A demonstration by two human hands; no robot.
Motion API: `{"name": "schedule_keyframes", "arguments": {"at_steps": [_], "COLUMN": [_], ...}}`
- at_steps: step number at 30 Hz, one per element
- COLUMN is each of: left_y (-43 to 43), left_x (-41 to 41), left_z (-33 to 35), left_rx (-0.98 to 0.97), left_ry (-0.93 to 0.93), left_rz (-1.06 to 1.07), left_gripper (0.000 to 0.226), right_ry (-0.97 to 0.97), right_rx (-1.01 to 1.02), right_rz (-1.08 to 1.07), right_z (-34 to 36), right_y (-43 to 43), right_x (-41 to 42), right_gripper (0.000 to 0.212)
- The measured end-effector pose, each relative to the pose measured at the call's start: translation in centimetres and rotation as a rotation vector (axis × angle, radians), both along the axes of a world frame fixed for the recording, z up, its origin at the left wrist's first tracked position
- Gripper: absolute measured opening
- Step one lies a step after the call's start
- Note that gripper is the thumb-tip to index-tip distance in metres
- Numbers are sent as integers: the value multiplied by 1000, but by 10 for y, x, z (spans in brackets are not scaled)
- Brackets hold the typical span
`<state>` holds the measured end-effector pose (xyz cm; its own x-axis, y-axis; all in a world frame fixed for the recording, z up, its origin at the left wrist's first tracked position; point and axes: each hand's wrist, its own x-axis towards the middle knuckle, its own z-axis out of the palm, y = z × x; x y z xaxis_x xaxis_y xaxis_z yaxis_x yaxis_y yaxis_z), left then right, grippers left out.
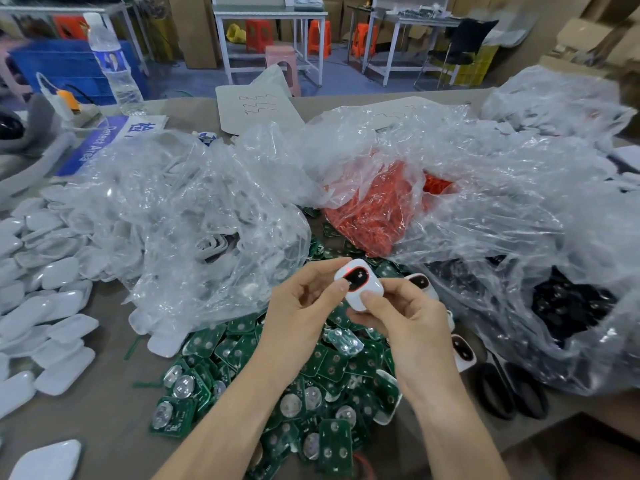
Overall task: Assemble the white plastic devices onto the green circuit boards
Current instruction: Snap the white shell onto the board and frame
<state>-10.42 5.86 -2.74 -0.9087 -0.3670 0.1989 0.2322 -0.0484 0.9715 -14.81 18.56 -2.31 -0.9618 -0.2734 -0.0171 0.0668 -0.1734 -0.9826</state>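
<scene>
Both hands — left hand (304,299), right hand (408,320) — pinch one white plastic device (355,284) in their grip; green circuit boards (311,393) are heaped beneath it.

left hand (298,306), right hand (412,327), bare forearms (221,427)

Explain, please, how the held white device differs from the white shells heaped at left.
The device shows a dark oval window with a red glow; the shells are plain. The left hand and right hand pinch the device aloft; the shells lie heaped on the table. Both are white and rounded.
</scene>
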Motion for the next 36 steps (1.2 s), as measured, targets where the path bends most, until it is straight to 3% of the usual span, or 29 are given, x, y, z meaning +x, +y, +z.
{"name": "schedule_keyframes", "arguments": {"at_steps": [7, 11, 19, 23, 32, 36], "left_y": [3, 3, 0, 2, 5, 7], "left_x": [0, -1, 1, 2, 2, 2], "left_z": [3, 2, 3, 5, 0, -4], "left_rx": [-8, 24, -120, -155, -139, -206], "left_ry": [-26, -57, -83, -79, -55, -57], "left_rz": [27, 47, -24, -39, 2, 51], "left_gripper": [19, 33, 30, 33, 7, 9], "right_ry": [48, 102, 275, 307, 335, 369], "right_rx": [32, 57, 268, 230, 286, 341], "right_rz": [26, 33, 132, 82, 44, 43], "right_z": [-1, -5, 6, 3, -1, 0], "right_y": [-2, -5, 1, 1, 2, 1], "right_x": [4, 9, -6, -6, -3, -5], "right_gripper": [13, 14, 15, 16, 12, 7]}}
